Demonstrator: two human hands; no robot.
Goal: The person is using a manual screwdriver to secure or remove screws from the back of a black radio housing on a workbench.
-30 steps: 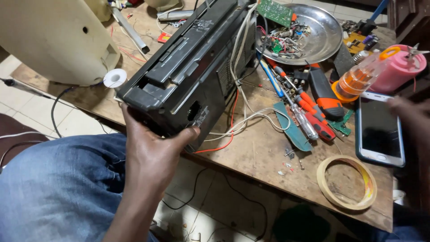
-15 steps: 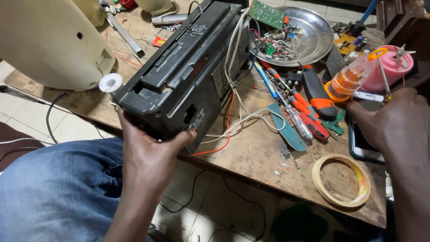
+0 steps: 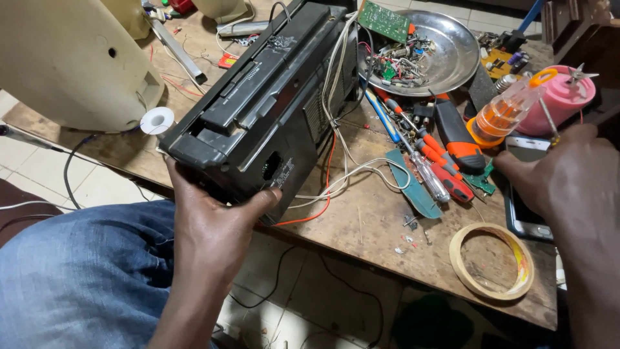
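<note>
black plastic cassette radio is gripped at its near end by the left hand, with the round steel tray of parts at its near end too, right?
Not quite. The left hand does grip the black plastic cassette radio at its near end, but the head view shows the round steel tray of parts by the radio's far end.

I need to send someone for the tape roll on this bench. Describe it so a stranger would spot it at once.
Start at the worn wooden workbench and go to its near right corner, below the right hand. There lies a flat ring of tan tape, alone on bare wood. Unlike the red-handled screwdrivers beside it, it is a hollow circle.
</note>
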